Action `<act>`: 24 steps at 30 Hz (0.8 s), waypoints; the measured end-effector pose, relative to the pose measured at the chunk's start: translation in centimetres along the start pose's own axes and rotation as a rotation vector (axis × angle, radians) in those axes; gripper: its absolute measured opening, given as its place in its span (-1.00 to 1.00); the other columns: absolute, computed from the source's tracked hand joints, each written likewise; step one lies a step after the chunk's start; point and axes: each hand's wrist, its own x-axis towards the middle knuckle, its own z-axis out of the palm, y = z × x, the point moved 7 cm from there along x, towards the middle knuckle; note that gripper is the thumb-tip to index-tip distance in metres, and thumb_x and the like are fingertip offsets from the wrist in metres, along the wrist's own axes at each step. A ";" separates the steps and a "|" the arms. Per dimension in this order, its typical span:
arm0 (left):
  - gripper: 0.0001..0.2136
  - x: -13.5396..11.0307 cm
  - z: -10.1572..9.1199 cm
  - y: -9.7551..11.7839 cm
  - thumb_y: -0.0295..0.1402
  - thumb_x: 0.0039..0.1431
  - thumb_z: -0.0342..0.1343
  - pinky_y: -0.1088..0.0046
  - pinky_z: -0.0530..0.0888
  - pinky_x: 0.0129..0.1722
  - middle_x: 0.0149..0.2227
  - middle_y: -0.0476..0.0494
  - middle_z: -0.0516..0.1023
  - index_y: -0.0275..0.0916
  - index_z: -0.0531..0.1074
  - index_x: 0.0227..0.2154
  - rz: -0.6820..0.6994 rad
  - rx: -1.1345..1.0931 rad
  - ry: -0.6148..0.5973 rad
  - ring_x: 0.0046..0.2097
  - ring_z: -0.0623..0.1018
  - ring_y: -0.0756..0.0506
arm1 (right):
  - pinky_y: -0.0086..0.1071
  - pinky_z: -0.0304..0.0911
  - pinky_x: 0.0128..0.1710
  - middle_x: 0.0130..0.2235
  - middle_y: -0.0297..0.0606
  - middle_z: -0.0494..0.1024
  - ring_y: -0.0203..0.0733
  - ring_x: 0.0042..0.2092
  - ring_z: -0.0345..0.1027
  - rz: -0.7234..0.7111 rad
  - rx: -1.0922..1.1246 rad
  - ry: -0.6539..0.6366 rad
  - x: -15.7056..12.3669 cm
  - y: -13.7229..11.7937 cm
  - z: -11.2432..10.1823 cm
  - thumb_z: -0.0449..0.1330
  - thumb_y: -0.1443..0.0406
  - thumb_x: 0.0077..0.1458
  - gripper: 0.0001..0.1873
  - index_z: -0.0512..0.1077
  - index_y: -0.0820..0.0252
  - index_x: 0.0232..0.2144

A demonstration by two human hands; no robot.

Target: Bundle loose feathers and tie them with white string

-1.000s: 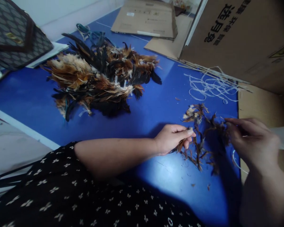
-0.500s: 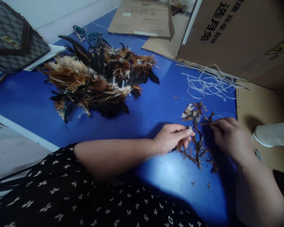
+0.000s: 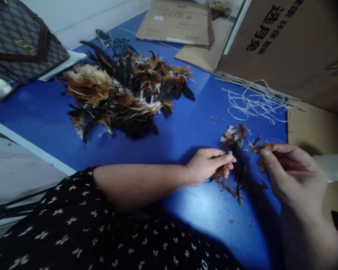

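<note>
My left hand (image 3: 210, 165) is closed round a small bunch of brown feathers (image 3: 220, 173), its pale quill ends poking out by the thumb. Over to the right, my right hand (image 3: 291, 176) is raised off the table, pinching a brown feather (image 3: 266, 146) between thumb and fingertips. Scattered loose feathers (image 3: 234, 135) lie on the blue table (image 3: 183, 150) between and around both hands. A large heap of brown, black and cream feathers (image 3: 112, 101) is spread farther back to the left, with a few clear tape strips among it.
White string (image 3: 253, 103) lies tangled beside thin sticks (image 3: 259, 89) at the back right. A big cardboard box (image 3: 293, 56) walls off that side, and flat cardboard (image 3: 176, 22) lies at the back. A patterned bag (image 3: 25, 45) stands at the far left.
My right hand has turned palm-up and lifted toward me, carrying the feather a little to the right. My left hand keeps its hold on the bunch. The view has shifted slightly.
</note>
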 end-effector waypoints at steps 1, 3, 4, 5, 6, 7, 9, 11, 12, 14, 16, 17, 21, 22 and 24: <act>-0.75 0.0 0.0 0.1 -0.25 0.38 0.46 0.46 0.43 -0.40 -0.32 -0.07 0.66 -0.37 0.64 -0.18 -0.007 -0.013 0.008 -0.45 0.58 0.07 | -0.39 0.40 -0.50 -0.24 -0.24 0.75 -0.27 -0.46 0.47 -0.053 -0.021 -0.012 -0.4 -0.6 0.4 0.58 0.12 0.27 -0.75 0.74 0.05 -0.07; -0.70 0.0 0.1 0.1 -0.20 0.34 0.50 0.48 0.40 -0.41 -0.35 -0.09 0.66 -0.38 0.63 -0.20 -0.021 -0.022 0.009 -0.46 0.56 0.07 | -0.30 0.53 -0.37 -0.15 -0.20 0.78 -0.17 -0.34 0.60 -0.203 -0.080 -0.054 -1.2 -2.0 1.2 0.52 0.21 0.32 -0.82 0.74 0.00 -0.04; -0.65 0.0 0.1 0.2 -0.15 0.32 0.52 0.48 0.39 -0.42 -0.39 -0.08 0.65 -0.38 0.63 -0.22 -0.026 -0.023 0.005 -0.46 0.55 0.07 | -0.23 0.60 -0.27 -0.12 -0.19 0.79 -0.10 -0.25 0.67 -0.294 -0.117 -0.094 -1.6 -2.8 1.8 0.49 0.27 0.34 -0.83 0.74 -0.02 -0.04; -0.61 0.0 0.1 0.2 -0.10 0.30 0.54 0.49 0.38 -0.42 -0.43 -0.07 0.62 -0.37 0.61 -0.25 -0.029 -0.026 0.004 -0.46 0.54 0.06 | -0.16 0.64 -0.16 -0.09 -0.18 0.79 -0.04 -0.16 0.71 -0.389 -0.156 -0.146 -1.9 -3.5 2.3 0.47 0.33 0.34 -0.81 0.73 -0.04 -0.03; -0.58 0.1 0.0 0.2 -0.06 0.28 0.54 0.49 0.37 -0.42 -0.47 -0.06 0.59 -0.36 0.60 -0.28 -0.031 -0.033 0.003 -0.46 0.53 0.05 | -0.11 0.67 -0.08 -0.07 -0.18 0.80 0.01 -0.08 0.74 -0.481 -0.196 -0.204 -2.2 -4.0 2.9 0.45 0.38 0.33 -0.75 0.72 -0.06 -0.01; -0.55 0.2 0.0 0.2 -0.02 0.27 0.55 0.50 0.38 -0.41 -0.49 -0.05 0.57 -0.36 0.58 -0.30 -0.030 -0.045 0.005 -0.46 0.53 0.05 | -0.08 0.68 -0.02 -0.05 -0.17 0.80 0.03 -0.02 0.75 -0.555 -0.234 -0.261 -2.5 -4.3 3.4 0.43 0.43 0.33 -0.69 0.71 -0.08 0.02; -0.52 0.3 -0.1 0.2 0.02 0.24 0.56 0.49 0.40 -0.39 -0.49 -0.05 0.57 -0.34 0.57 -0.30 -0.031 -0.078 0.006 -0.46 0.53 0.04 | -0.09 0.69 0.01 0.02 -0.15 0.79 0.03 0.02 0.75 -0.655 -0.291 -0.348 -2.8 -4.4 4.1 0.42 0.49 0.32 -0.57 0.69 -0.09 0.11; -0.51 0.3 0.0 0.3 0.00 0.17 0.61 0.48 0.42 -0.37 -0.47 -0.05 0.59 -0.34 0.59 -0.27 -0.029 -0.115 -0.001 -0.44 0.55 0.03 | -0.13 0.71 0.00 0.11 -0.11 0.75 0.01 0.06 0.74 -0.703 -0.319 -0.375 -2.9 -4.0 4.1 0.42 0.50 0.31 -0.49 0.67 -0.09 0.19; -0.51 0.3 0.1 0.4 -0.02 0.12 0.65 0.47 0.43 -0.36 -0.45 -0.04 0.60 -0.34 0.60 -0.25 -0.024 -0.137 0.004 -0.44 0.55 0.03 | -0.15 0.71 -0.02 0.16 -0.09 0.72 -0.01 0.06 0.73 -0.705 -0.327 -0.387 -2.9 -3.7 4.1 0.42 0.49 0.32 -0.48 0.66 -0.10 0.21; -0.50 0.2 0.1 0.5 -0.08 0.03 0.70 0.46 0.45 -0.32 -0.41 -0.05 0.64 -0.35 0.63 -0.23 -0.022 -0.177 0.036 -0.41 0.55 0.03 | -0.18 0.71 -0.07 0.22 -0.09 0.67 -0.04 0.03 0.71 -0.691 -0.337 -0.403 -2.8 -2.9 4.1 0.42 0.46 0.34 -0.49 0.67 -0.14 0.22; -0.52 0.1 0.1 0.6 -0.12 0.01 0.72 0.45 0.46 -0.28 -0.37 -0.06 0.65 -0.36 0.66 -0.23 -0.035 -0.197 0.071 -0.38 0.56 0.04 | -0.18 0.70 -0.10 0.25 -0.11 0.65 -0.05 0.01 0.71 -0.658 -0.352 -0.423 -2.8 -2.5 4.2 0.41 0.42 0.37 -0.54 0.69 -0.17 0.20; -0.54 0.0 0.1 0.6 -0.13 0.03 0.71 0.45 0.47 -0.26 -0.37 -0.05 0.65 -0.36 0.67 -0.23 -0.043 -0.198 0.081 -0.37 0.56 0.04 | -0.17 0.70 -0.11 0.26 -0.13 0.64 -0.04 0.01 0.70 -0.645 -0.348 -0.430 -2.7 -2.4 4.2 0.41 0.40 0.37 -0.55 0.70 -0.18 0.19; -0.59 0.0 0.1 0.6 -0.15 0.10 0.68 0.49 0.40 -0.33 -0.44 0.02 0.58 -0.34 0.66 -0.24 -0.060 -0.152 0.062 -0.42 0.50 0.07 | -0.10 0.68 -0.04 0.19 -0.13 0.69 0.04 0.06 0.71 -0.571 -0.259 -0.433 -2.5 -3.4 4.3 0.42 0.39 0.34 -0.60 0.75 -0.16 0.13; -0.59 0.0 0.1 0.5 -0.15 0.12 0.67 0.50 0.38 -0.36 -0.45 0.02 0.57 -0.34 0.65 -0.24 -0.063 -0.134 0.055 -0.43 0.49 0.08 | -0.08 0.67 -0.02 0.15 -0.13 0.71 0.06 0.06 0.71 -0.553 -0.244 -0.409 -2.3 -3.7 4.2 0.43 0.39 0.33 -0.61 0.75 -0.15 0.11; -0.61 0.0 0.0 0.4 -0.14 0.17 0.64 0.52 0.34 -0.40 -0.41 -0.01 0.60 -0.34 0.64 -0.24 -0.067 -0.099 0.049 -0.43 0.49 0.09 | -0.02 0.64 0.01 0.03 -0.14 0.75 0.08 0.03 0.71 -0.522 -0.241 -0.335 -1.9 -4.2 3.7 0.44 0.38 0.32 -0.64 0.76 -0.14 0.07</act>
